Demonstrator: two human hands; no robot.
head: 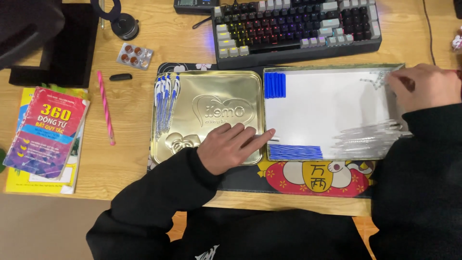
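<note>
One gold tin lid [207,118] is pressed at centre frame by the left hand [230,147], flat and open, gripping nothing. One white-lined tray [327,103] lies right of it; the right hand [423,86] is curled over clear pen parts [380,78] at its upper-right corner, its grip unclear. Blue caps [275,85] are stacked upper left in the tray, and assembled pens [165,103] lie on the lid's left edge.

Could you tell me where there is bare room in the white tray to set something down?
The tray is bare in its middle, between the blue caps, blue refills and clear barrels. The right hand crowds its top right corner.
</note>
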